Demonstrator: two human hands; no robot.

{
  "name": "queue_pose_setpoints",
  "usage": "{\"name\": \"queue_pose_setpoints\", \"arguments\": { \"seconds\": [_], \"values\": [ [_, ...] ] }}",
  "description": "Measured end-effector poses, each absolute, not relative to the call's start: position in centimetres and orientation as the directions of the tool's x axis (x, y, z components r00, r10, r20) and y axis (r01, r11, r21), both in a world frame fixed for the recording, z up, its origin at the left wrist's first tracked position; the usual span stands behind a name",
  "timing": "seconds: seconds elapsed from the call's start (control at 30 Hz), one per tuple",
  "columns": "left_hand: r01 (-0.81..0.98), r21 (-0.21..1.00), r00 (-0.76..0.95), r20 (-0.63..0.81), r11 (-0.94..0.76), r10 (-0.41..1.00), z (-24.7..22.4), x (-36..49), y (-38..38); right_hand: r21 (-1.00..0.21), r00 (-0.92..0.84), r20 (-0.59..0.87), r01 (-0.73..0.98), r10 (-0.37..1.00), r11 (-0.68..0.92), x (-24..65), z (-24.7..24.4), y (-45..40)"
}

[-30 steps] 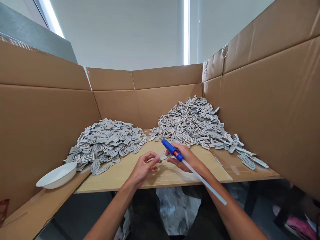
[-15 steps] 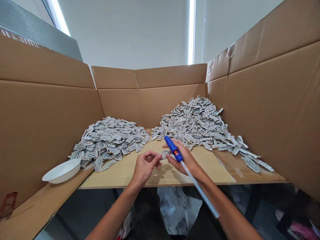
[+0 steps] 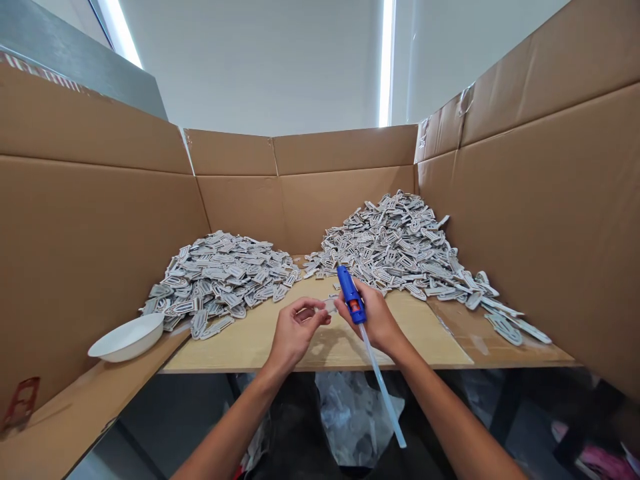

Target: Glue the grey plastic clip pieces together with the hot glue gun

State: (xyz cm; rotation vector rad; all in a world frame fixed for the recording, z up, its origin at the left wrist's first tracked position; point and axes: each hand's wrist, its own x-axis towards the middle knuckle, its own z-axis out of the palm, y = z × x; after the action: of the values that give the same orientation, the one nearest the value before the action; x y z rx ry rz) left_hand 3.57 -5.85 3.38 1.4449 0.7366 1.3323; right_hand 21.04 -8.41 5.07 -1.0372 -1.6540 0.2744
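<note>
With left fingers [image 3: 316, 320], pinching a pale piece [image 3: 331, 305] above the counter [image 3: 230, 351], presumably for access; with right fingers [image 3: 345, 311], gripping a glue gun [image 3: 352, 293], angling its stick [image 3: 383, 387] clear of the forearm [image 3: 440, 400].

The worktop [image 3: 235, 350] has a pale, wood-toned surface with a straight front edge. Brown cardboard panels enclose it on three sides: left panel [image 3: 90, 227], rear panel [image 3: 240, 207], right panel [image 3: 540, 187]. Behind the rear panel stands a smooth, pale grey surface [image 3: 265, 67], bordered by a bright vertical strip [image 3: 386, 67] and a slanted bright strip [image 3: 119, 33]. A flat grey board [image 3: 100, 73] rises behind the left panel. The area below the worktop is dim.
</note>
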Motion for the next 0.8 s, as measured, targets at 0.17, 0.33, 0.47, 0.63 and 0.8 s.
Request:
{"name": "queue_pose_setpoints", "arguments": {
  "seconds": [0.17,0.33,0.47,0.63,0.8],
  "values": [
    [-0.244,0.902,0.194,0.404,-0.355,0.894,3.5,3.8,-6.2,-0.688,0.094,0.662,0.471,0.744,0.553,21.2,5.0,-8.2],
    [-0.251,0.894,0.172,0.418,-0.371,0.892,3.6,4.0,-6.4,-0.678,0.132,0.688,0.468,0.714,0.567,20.6,4.7,-8.3],
    [-0.279,0.893,0.164,0.407,-0.354,0.898,3.7,4.1,-6.5,-0.648,0.156,0.717,0.511,0.68,0.566,20.0,4.3,-8.3],
    [-0.291,0.891,0.147,0.401,-0.348,0.904,3.9,4.3,-6.8,-0.646,0.16,0.716,0.522,0.68,0.557,19.5,3.9,-8.4],
    [-0.33,0.88,0.112,0.397,-0.342,0.911,3.9,4.4,-6.9,-0.585,0.139,0.753,0.589,0.643,0.557,19.5,3.9,-8.6]
  ]
}}
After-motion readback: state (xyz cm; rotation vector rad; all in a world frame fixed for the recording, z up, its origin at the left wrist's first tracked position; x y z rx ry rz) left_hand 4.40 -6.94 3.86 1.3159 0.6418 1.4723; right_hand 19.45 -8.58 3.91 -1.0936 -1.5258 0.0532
